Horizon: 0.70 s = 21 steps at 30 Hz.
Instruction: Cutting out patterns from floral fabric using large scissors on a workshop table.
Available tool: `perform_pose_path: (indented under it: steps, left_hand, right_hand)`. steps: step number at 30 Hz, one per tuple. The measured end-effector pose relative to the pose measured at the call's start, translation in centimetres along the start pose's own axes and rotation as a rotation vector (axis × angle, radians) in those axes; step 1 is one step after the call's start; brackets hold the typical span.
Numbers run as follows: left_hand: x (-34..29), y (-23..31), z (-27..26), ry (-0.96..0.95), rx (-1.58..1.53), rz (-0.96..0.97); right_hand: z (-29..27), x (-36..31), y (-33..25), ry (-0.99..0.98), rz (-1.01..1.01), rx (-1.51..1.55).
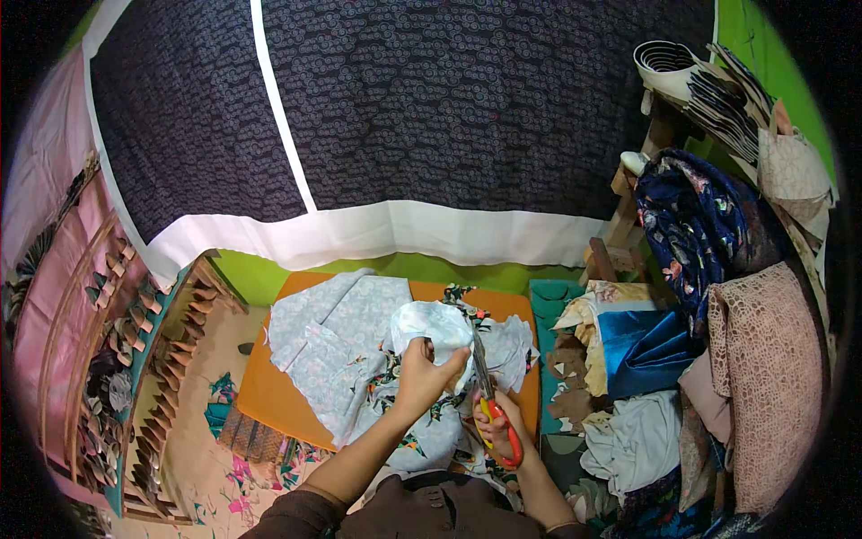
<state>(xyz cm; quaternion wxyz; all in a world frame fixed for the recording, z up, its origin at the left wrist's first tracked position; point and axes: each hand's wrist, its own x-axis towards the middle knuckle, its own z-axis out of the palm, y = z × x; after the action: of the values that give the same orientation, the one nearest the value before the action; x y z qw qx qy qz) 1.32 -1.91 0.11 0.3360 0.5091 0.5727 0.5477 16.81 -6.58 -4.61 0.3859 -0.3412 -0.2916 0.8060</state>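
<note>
My left hand point(424, 377) is closed on a piece of pale blue-white fabric point(420, 323), lifted above the orange board point(260, 395). In my right hand point(503, 422) is a pair of scissors point(484, 368) with red and yellow handles. Its metal blades point away from me, along the right edge of the held fabric. How far the blades are apart is hard to make out. Under my hands lies pale floral fabric point(332, 323), spread over the board and partly bunched. Darker patterned cloth point(462, 293) shows beside the held piece.
Shoes stand in rows on a curved rack point(166, 395) at left. At right are a folded blue cloth point(642, 350), a crumpled pale cloth point(637, 440) and a hanging pink lace fabric point(763, 368). Fabric scraps point(242, 476) litter the floor. A dark patterned curtain point(449, 108) hangs behind.
</note>
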Motion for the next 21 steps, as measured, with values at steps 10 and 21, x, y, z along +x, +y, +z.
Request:
perform_pose_path:
  steps: [10, 21]
  left_hand:
    - [-0.3, -1.0, -0.7, 0.041, -0.059, -0.010]
    - [-0.7, -2.4, -1.3, 0.054, -0.030, 0.065]
  right_hand:
    - [1.1, -0.2, -0.3, 0.042, 0.067, -0.146]
    - [0.5, 0.1, 0.5, -0.020, 0.194, -0.028]
